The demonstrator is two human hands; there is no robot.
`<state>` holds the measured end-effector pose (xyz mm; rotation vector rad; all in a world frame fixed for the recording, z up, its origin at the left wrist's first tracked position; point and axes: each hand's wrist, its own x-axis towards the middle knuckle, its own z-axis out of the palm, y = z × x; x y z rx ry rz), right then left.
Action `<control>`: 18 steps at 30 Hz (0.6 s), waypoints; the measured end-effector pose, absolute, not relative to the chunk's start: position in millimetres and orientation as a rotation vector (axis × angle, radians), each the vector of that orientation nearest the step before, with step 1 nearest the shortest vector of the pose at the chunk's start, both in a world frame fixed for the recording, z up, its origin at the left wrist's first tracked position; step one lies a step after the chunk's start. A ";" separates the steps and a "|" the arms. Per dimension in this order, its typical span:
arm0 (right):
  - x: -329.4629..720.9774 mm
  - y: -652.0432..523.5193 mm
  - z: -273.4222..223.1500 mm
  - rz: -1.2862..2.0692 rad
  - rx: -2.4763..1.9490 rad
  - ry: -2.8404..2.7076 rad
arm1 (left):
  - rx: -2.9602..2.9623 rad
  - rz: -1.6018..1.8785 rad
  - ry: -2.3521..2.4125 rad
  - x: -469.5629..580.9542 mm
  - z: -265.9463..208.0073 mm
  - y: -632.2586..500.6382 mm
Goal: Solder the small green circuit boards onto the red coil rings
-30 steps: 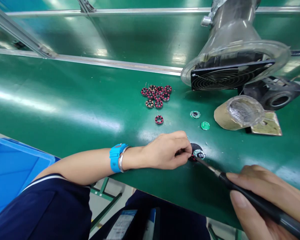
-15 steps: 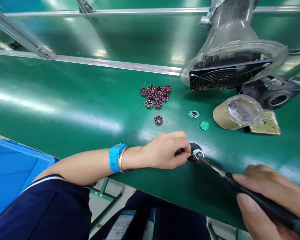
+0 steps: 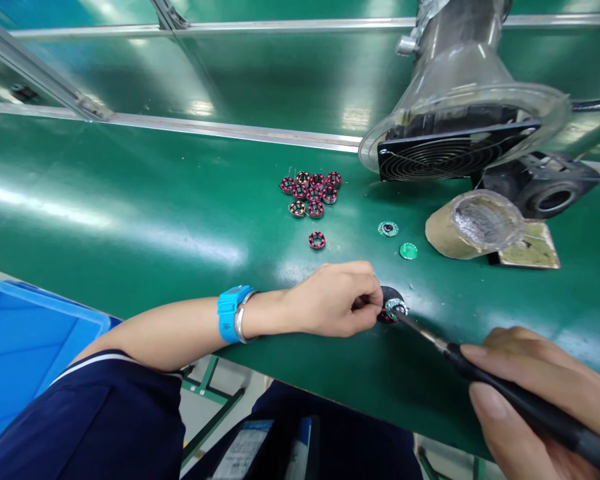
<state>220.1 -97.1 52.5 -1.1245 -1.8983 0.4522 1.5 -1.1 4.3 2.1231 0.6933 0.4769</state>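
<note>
1. The glossy green bench (image 3: 155, 193) caught streaks of light, and a metal rail (image 3: 230, 130) ran behind it
2. Wire rings (image 3: 314, 194) lay clustered left of a fan (image 3: 445, 157) and a cup (image 3: 447, 233)
3. A blue bin (image 3: 35, 360) stood at lower left
4. The board (image 3: 393, 305) lay over a black disc (image 3: 392, 293)
5. The left hand (image 3: 337, 300) pinched its fingertips beside it, their contents hidden
6. The right hand (image 3: 540, 387) wrapped its fingers round an iron (image 3: 500, 385), tip at the board
</note>
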 end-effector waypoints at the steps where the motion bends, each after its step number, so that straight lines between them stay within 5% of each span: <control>1: 221.0 -98.0 52.4 0.445 -1.134 -1.902 | 2.113 0.481 0.688 1.4 4.3 -0.9; 8: 215.1 -95.5 19.6 0.175 -1.395 -1.724 | 2.090 0.499 0.675 0.4 4.3 -1.4; 18: 204.5 -72.7 2.0 0.299 -1.293 -1.967 | 2.092 0.538 0.644 -0.9 0.8 -2.3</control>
